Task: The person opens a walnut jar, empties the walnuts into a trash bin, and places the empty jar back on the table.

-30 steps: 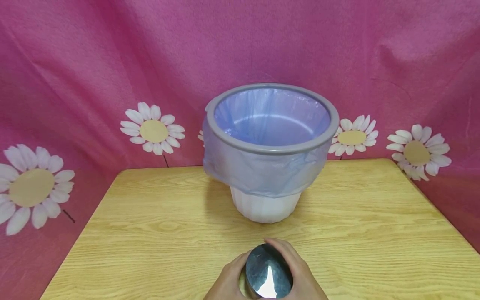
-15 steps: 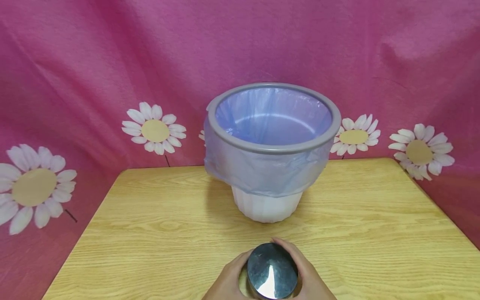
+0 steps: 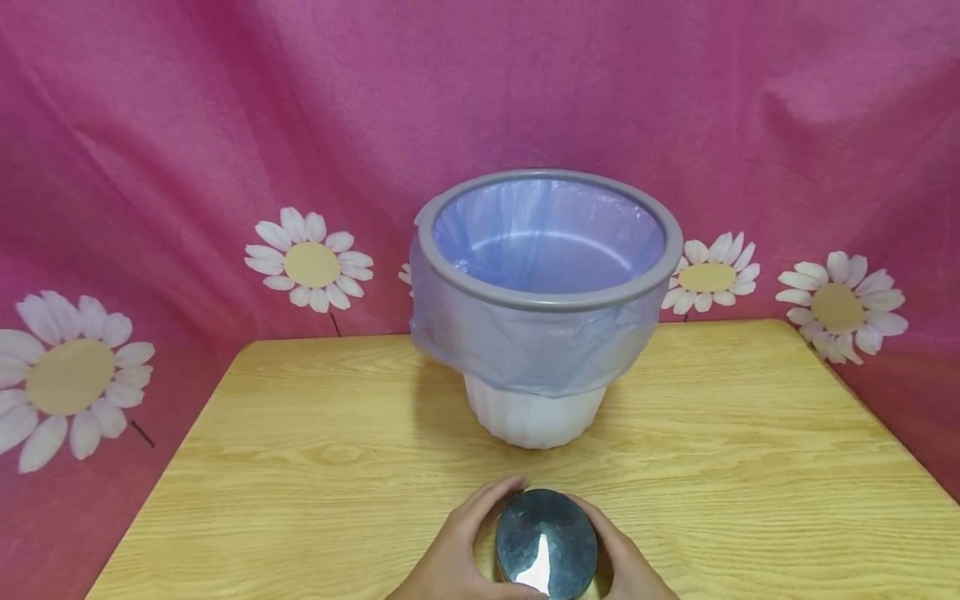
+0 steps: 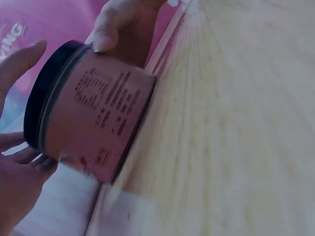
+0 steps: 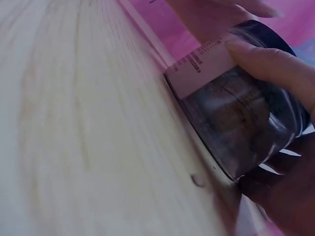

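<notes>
"See a round white bin (image 3: 536, 419) with a blue plastic bag (image 3: 540, 354)?"

"Yes, plus a bare left hand (image 3: 453, 554), spread wide, and a bare right hand (image 3: 632, 568) holding a round, clear, black-lidded jar (image 4: 93, 115)."

"Where?"

"In front of the bin."

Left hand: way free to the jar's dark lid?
Probably yes: the left hand curves beside the dark lid, and nothing visible stands between them; the right hand grips the jar.

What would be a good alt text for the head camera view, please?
A person's left hand and right hand curve around a glossy, dark-lidded jar at the near side of a wooden table. Beyond it, a white trash bin lined with a blue bag stands before pink daisy-patterned cloth.
</notes>
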A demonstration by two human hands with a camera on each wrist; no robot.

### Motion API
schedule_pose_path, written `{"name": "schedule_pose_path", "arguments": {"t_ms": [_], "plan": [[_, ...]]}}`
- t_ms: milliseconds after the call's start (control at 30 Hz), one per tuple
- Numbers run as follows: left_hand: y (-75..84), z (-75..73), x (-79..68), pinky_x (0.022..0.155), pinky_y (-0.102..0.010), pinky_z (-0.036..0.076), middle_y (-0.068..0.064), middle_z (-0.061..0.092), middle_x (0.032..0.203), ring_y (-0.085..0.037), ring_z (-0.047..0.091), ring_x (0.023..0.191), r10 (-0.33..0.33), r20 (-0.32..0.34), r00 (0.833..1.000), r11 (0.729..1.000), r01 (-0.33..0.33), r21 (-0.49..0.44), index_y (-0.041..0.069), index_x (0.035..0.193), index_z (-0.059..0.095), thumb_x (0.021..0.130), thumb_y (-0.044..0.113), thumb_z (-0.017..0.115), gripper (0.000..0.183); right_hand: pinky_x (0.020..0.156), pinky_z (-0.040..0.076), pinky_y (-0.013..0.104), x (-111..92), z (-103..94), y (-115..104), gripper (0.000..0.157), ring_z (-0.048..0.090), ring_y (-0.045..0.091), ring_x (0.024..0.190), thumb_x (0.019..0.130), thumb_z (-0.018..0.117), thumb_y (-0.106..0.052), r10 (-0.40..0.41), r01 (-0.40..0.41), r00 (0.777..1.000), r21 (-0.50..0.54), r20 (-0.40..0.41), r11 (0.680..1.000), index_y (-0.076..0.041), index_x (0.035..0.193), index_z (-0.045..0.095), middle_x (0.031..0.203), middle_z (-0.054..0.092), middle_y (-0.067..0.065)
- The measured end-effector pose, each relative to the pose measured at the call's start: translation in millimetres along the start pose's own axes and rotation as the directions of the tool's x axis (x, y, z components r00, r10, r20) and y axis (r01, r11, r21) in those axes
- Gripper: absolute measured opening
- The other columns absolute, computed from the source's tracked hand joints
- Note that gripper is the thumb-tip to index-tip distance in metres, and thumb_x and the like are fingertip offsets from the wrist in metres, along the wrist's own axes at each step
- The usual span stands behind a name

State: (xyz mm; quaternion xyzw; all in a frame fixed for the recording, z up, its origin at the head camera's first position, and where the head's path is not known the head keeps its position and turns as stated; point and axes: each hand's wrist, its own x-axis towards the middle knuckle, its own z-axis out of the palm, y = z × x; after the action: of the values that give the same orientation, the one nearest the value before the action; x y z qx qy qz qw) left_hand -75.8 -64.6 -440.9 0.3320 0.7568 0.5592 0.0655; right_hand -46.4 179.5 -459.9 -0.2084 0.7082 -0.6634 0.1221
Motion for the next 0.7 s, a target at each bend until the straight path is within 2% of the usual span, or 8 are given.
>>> {"name": "schedule_pose_path", "arguments": {"t_ms": [133, 167, 300, 400, 533, 633, 700], "plan": [[-0.1, 4.5, 6.7, 0.107, -0.040, 0.037, -0.003, 0.044, 0.145, -0.019, 0.042, 0.132, 0.050, 0.026, 0.998, 0.999, -0.050, 0.005, 0.024, 0.148, 0.035, 0.071, 0.024, 0.087, 0.093, 0.096, 0.043, 0.027, 3.6, 3.6, 7.1, 0.089, 0.044, 0.009, 0.126, 0.075, 0.076, 0.004, -0.056, 0.053, 0.998, 0.069, 0.032, 0.996, -0.004, 0.148, 0.026, 0.145, 0.040, -0.001], [-0.7, 5.3, 8.0, 0.106, -0.041, 0.038, -0.004, 0.043, 0.146, -0.021, 0.042, 0.133, 0.065, 0.040, 0.997, 0.998, -0.066, 0.014, 0.023, 0.149, 0.034, 0.070, 0.022, 0.087, 0.095, 0.096, 0.042, 0.027, 4.2, 4.2, 8.5, 0.091, 0.044, 0.008, 0.127, 0.074, 0.077, 0.004, -0.063, 0.061, 0.997, 0.057, 0.033, 0.997, -0.002, 0.148, 0.025, 0.145, 0.040, -0.002], [-2.1, 7.7, 11.9, 0.106, -0.040, 0.037, -0.009, 0.037, 0.149, -0.021, 0.038, 0.134, 0.051, 0.116, 0.992, 0.999, -0.051, -0.004, 0.026, 0.150, 0.029, 0.068, 0.016, 0.089, 0.102, 0.096, 0.041, 0.025, 5.3, 6.3, 10.0, 0.097, 0.044, 0.006, 0.126, 0.069, 0.085, -0.004, -0.044, 0.041, 0.999, -0.129, -0.023, 0.991, -0.004, 0.147, 0.028, 0.144, 0.042, 0.010], [-2.6, 8.9, 13.8, 0.106, -0.038, 0.036, -0.012, 0.035, 0.149, -0.021, 0.037, 0.135, 0.060, 0.148, 0.987, 0.998, -0.062, 0.007, 0.025, 0.151, 0.026, 0.067, 0.015, 0.089, 0.106, 0.096, 0.041, 0.026, 5.6, 7.7, 8.4, 0.099, 0.046, 0.009, 0.125, 0.066, 0.088, -0.010, -0.006, -0.008, 0.998, -0.206, -0.066, 0.979, -0.004, 0.146, 0.030, 0.142, 0.042, 0.022], [-2.2, 9.7, 14.9, 0.106, -0.038, 0.037, -0.010, 0.035, 0.149, -0.020, 0.037, 0.134, 0.051, 0.145, 0.988, 0.999, -0.053, 0.011, 0.027, 0.151, 0.027, 0.065, 0.017, 0.089, 0.106, 0.094, 0.042, 0.026, 5.6, 9.0, 6.9, 0.096, 0.048, 0.011, 0.123, 0.066, 0.087, -0.011, 0.013, -0.034, 0.995, -0.226, -0.094, 0.974, -0.008, 0.145, 0.033, 0.141, 0.044, 0.022], [-0.7, 9.0, 15.0, 0.104, -0.038, 0.038, -0.007, 0.038, 0.148, -0.020, 0.039, 0.133, 0.042, 0.123, 0.992, 0.999, -0.043, 0.010, 0.030, 0.149, 0.029, 0.066, 0.020, 0.089, 0.103, 0.094, 0.043, 0.027, 6.1, 8.4, 10.1, 0.094, 0.048, 0.011, 0.124, 0.067, 0.085, -0.009, -0.097, 0.073, 0.992, -0.264, -0.079, 0.962, -0.010, 0.146, 0.035, 0.141, 0.046, 0.015], [0.3, 8.6, 15.6, 0.102, -0.038, 0.040, -0.003, 0.042, 0.145, -0.019, 0.042, 0.131, 0.049, 0.088, 0.995, 0.999, -0.049, 0.002, 0.030, 0.147, 0.033, 0.066, 0.021, 0.089, 0.098, 0.095, 0.043, 0.026, 6.3, 9.0, 10.2, 0.092, 0.048, 0.008, 0.123, 0.067, 0.086, -0.009, -0.136, 0.104, 0.986, -0.288, -0.093, 0.952, -0.014, 0.145, 0.037, 0.140, 0.049, 0.006]]}}
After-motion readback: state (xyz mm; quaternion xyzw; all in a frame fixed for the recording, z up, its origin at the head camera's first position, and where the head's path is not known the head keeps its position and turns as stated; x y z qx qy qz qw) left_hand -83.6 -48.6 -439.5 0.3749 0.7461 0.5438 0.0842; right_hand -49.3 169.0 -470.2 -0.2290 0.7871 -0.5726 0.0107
